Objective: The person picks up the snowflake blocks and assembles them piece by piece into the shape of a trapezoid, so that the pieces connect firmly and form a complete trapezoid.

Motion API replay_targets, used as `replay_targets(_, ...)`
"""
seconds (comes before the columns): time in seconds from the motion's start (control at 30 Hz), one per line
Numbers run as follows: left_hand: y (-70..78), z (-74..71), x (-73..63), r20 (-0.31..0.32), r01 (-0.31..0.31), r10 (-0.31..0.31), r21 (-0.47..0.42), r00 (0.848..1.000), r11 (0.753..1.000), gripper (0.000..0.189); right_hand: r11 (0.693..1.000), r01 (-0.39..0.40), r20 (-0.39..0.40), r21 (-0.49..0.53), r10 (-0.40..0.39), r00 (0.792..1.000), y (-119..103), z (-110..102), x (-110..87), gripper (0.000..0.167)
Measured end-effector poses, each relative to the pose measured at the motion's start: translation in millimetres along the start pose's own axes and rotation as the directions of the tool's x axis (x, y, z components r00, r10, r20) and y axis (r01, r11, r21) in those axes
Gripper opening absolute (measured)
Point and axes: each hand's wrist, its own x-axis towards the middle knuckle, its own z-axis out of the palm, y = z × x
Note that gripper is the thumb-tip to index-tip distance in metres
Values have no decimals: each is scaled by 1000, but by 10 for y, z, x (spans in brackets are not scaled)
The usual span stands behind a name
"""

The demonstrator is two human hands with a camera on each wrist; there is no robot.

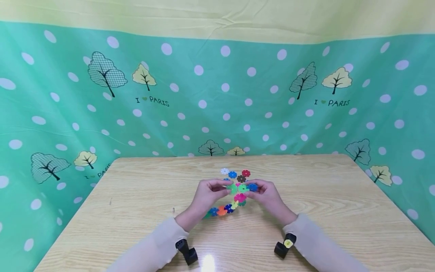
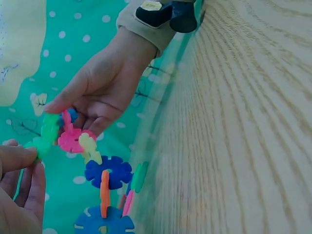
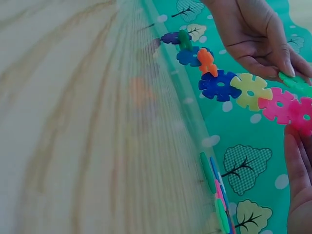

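Observation:
A chain of flower-shaped interlocking plastic discs hangs between the two hands. My left hand (image 1: pixel 210 194) pinches a green disc (image 2: pixel 38 147) at the chain's upper end. My right hand (image 1: pixel 267 195) holds the neighbouring green disc (image 1: pixel 242 188) with thumb and fingers; a blue disc (image 1: pixel 252 187) shows beside its fingertips. Below, the chain runs through pink discs (image 3: pixel 278 104), a yellow disc (image 3: pixel 250 92), a dark blue disc (image 3: pixel 219 85), an orange disc (image 3: pixel 206 62) and a blue disc (image 3: pixel 187 56), down to green and purple. Fingers partly hide where the green discs meet.
Loose discs lie on the wooden table (image 1: pixel 136 234) beyond the hands: a white disc (image 1: pixel 224 171), a blue disc (image 1: pixel 232 174), a red disc (image 1: pixel 246 173) and a brown disc (image 1: pixel 241 178). A green dotted curtain (image 1: pixel 265 124) hangs behind the table's far edge.

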Motion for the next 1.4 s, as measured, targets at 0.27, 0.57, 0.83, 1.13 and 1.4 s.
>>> replay_targets(0.27,-28,34,13,-1,-53,53,34,999,998,23,999,-12,21,42,11,1000,10,26,13,36)
replay_targets(0.57,238,75,-93,-56,16,-14,45,998,999,26,999,-15,8,37,15,1000,-29,51,15,38)
replay_targets(0.83,284,56,-117,-50,-17,22,112,998,994,20,1000,7,9,26,-7,1000,-30,103,14,34)
replay_targets(1.13,408,99,-198,-88,-67,91,244,992,967,15,998,-60,-29,3,60,998,-160,154,-17,32)
replay_targets(1.4,385,96,-210,-68,-121,143,263,987,957,11,997,-61,-65,-55,58,996,-153,146,-17,29)
